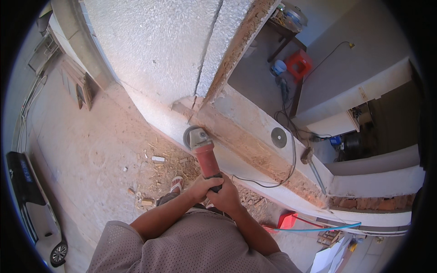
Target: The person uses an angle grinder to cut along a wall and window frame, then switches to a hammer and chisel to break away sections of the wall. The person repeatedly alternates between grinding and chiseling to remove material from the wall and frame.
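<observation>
Both my hands are wrapped around the rear handle of a red angle grinder [207, 160]. My left hand [202, 187] grips from the left and my right hand [226, 194] from the right, the two touching. The grinder's guarded head is at the outer face of a white wall, beside the chipped edge of a window sill [252, 153]. A dark cut line runs up the pebble-textured wall [160, 44] above it. A loose cutting disc [279, 137] lies on the sill, and farther right rests a hammer [315, 170] with a metal handle. A cable loops over the sill.
Debris and broken pieces [158, 159] litter the ground near my sandalled foot [177, 184]. A red plastic stool [298, 65] and a bucket [278, 67] stand indoors, with cables across the floor. Wooden frames [76, 83] lean at left; a parked car [37, 218] is farther off.
</observation>
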Demonstrator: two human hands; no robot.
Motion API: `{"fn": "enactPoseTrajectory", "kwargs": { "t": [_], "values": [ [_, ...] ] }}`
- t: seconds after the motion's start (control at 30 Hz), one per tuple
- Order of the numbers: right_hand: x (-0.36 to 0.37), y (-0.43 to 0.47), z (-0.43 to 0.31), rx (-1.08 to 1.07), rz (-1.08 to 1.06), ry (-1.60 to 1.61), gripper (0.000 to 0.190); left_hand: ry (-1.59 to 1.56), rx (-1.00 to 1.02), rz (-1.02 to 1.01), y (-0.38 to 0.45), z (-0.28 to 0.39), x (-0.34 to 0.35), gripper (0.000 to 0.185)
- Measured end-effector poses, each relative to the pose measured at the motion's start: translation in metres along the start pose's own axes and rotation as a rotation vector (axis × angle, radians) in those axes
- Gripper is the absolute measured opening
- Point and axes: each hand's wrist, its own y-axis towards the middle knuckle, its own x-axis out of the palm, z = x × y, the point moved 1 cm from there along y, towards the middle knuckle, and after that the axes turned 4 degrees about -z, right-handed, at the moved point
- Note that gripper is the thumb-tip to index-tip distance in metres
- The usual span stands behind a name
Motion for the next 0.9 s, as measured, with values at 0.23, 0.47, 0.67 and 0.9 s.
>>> {"fn": "enactPoseTrajectory", "kwargs": {
  "t": [0.23, 0.47, 0.67, 0.9],
  "values": [
    [0.013, 0.010, 0.011, -0.081, 0.085, -0.002, 0.046, 0.077, 0.010, 0.154, 0.004, 0.012, 0.004, 0.024],
    [0.015, 0.013, 0.017, -0.063, -0.026, -0.026, 0.051, 0.828, 0.087, 0.022, -0.001, 0.016, -0.013, 0.030],
    [0.005, 0.015, -0.006, -0.012, 0.017, 0.015, 0.043, 1.275, 0.338, -0.025, 0.006, 0.016, -0.023, 0.034],
    [-0.002, 0.013, -0.013, -0.021, -0.007, 0.183, 0.046, 1.204, 0.258, -0.046, 0.009, 0.021, -0.022, 0.042]
  ]
}}
